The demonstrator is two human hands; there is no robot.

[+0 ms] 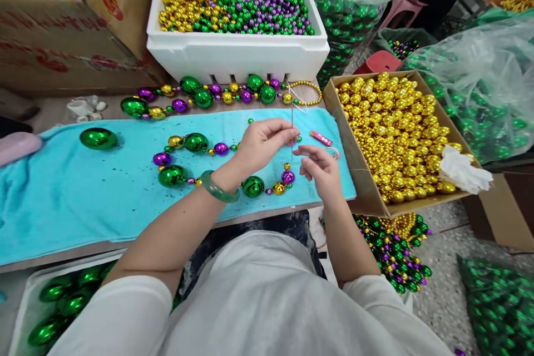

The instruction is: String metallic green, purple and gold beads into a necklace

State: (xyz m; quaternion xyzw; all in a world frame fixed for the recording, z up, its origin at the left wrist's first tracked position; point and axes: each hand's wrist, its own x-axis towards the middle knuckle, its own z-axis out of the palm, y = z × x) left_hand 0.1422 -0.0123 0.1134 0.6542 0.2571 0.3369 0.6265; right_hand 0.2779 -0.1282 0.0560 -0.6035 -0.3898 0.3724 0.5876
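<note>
My left hand (267, 144), with a green bangle (220, 188) on its wrist, pinches a thin upright needle (292, 118). Just right of the needle is my right hand (320, 169), its fingers loosely bent and apart, with nothing plainly in them. A fine thread (354, 169) runs off to its right. Under my left hand and forearm, a bead strand (173, 176) of green, gold and purple balls curves over the blue towel (125, 178). Part of the strand is hidden. A pink-labelled small item (321, 138) lies behind my right hand.
A white foam box (237, 55) of small mixed beads stands behind finished-looking strands (203, 97). At right is a cardboard box (371, 203) of gold beads. One large green bead (98, 138) rests at left. A carton (62, 39) of purple beads is at back left.
</note>
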